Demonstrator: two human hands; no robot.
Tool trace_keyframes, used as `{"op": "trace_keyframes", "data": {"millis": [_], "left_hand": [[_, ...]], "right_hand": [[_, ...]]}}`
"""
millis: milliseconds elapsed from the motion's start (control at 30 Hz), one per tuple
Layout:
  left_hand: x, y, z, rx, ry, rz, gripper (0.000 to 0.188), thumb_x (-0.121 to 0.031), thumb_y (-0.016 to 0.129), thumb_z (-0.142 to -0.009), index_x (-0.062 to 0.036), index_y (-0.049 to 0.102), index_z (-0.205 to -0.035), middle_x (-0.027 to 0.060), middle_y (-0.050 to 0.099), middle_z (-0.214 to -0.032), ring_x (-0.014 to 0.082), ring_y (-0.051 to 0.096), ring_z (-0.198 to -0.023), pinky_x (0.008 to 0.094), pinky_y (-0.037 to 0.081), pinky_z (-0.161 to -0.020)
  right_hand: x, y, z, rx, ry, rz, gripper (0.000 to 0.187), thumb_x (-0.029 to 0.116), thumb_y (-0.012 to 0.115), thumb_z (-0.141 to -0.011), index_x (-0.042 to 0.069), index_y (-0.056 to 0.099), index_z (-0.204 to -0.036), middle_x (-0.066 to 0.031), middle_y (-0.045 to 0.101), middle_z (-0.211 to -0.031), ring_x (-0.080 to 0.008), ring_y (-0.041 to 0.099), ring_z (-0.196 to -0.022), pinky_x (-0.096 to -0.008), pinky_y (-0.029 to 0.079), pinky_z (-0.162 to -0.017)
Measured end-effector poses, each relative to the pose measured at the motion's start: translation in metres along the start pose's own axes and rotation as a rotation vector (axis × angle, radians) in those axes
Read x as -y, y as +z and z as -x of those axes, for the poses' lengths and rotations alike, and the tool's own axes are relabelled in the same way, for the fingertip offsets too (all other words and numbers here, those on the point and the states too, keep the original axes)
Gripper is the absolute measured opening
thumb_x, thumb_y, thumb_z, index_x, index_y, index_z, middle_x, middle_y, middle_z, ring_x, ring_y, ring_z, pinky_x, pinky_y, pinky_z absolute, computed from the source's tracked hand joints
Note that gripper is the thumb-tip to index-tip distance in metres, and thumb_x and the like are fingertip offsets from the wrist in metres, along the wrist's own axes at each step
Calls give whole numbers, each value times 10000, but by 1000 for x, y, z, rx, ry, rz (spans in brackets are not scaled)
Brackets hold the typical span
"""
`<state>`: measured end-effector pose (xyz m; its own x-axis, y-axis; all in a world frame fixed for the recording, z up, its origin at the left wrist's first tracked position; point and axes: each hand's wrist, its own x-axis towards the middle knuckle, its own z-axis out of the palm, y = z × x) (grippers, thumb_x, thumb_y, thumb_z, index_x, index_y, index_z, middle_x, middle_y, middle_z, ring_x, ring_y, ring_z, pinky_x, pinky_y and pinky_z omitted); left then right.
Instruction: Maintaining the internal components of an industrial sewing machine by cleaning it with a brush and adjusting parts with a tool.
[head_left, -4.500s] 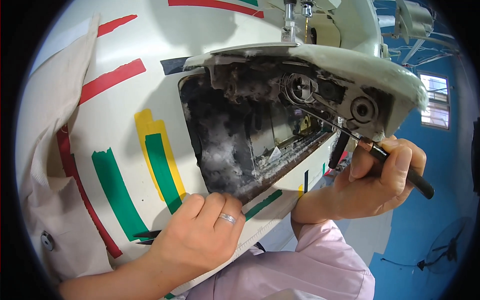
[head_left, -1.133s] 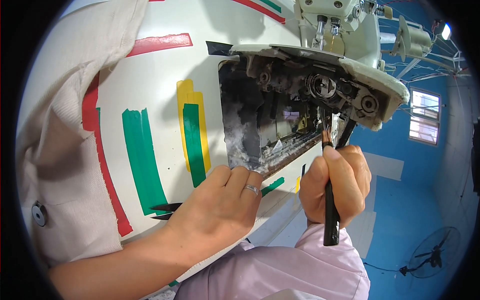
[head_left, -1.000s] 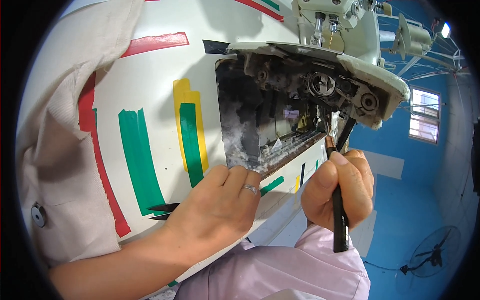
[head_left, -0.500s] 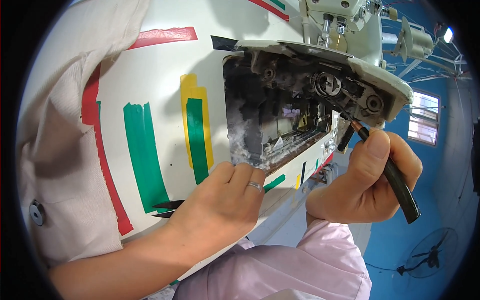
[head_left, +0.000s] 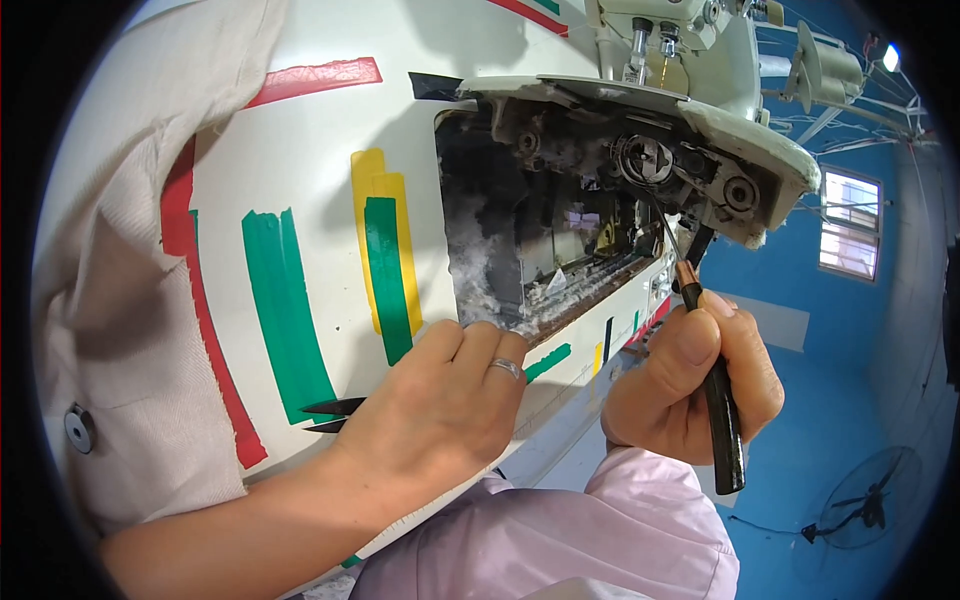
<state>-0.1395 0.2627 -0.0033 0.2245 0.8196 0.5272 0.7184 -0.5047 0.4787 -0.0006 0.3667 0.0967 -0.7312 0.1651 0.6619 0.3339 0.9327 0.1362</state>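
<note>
My right hand (head_left: 695, 375) pinches a slim tool with a black handle (head_left: 725, 430), a copper-coloured collar and a thin metal shaft. Its shaft points up toward the round metal hook (head_left: 645, 160) of a sewing machine, under the tilted-up bed; I cannot tell whether the tip touches it. My left hand (head_left: 440, 400), ring on one finger, rests closed at the near edge of the lint-filled opening (head_left: 480, 240). Two dark pointed blades (head_left: 335, 412), like thread snips, stick out from under that hand. Their handles and my left fingertips are hidden, so what the fingers hold does not show.
The white tabletop (head_left: 310, 150) carries green tape (head_left: 283, 310) and more in red, yellow and black. Beige cloth (head_left: 150, 330) covers its left side. The raised machine bed (head_left: 740, 125) overhangs the opening. A fan (head_left: 865, 510) stands by the blue wall.
My right hand has moved left and slightly down, turning the tool more upright; its thin shaft now shows below the hook. My left hand stays in nearly the same place.
</note>
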Motion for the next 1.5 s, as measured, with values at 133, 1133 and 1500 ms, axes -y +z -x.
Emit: {"op": "trace_keyframes", "data": {"millis": [133,1133,1500], "left_hand": [[1,3,-1,-13,9,14,112,-107,643,-699,-55,669,-794,49,540,-842,187,532,-785,312,390,-658],[1,-10,-2,94,-10,18,158,-123,634,-730,-51,687,-861,61,584,-918,194,547,-856,308,403,-698],[3,-13,-5,90,20,14,198,-123,640,-738,-27,690,-903,72,573,-910,195,541,-826,315,400,-674]], "right_hand": [[3,6,-2,36,100,67,196,-11,718,-865,-43,601,-1019,-124,615,-690,-203,501,-460,-316,371,-450],[-5,-8,-26,85,88,8,236,134,694,-938,-14,550,-1052,-81,608,-654,-173,446,-422,-310,303,-426],[13,-1,-41,109,277,7,90,25,695,-873,-6,610,-882,-84,606,-634,-200,488,-452,-325,341,-448]]}}
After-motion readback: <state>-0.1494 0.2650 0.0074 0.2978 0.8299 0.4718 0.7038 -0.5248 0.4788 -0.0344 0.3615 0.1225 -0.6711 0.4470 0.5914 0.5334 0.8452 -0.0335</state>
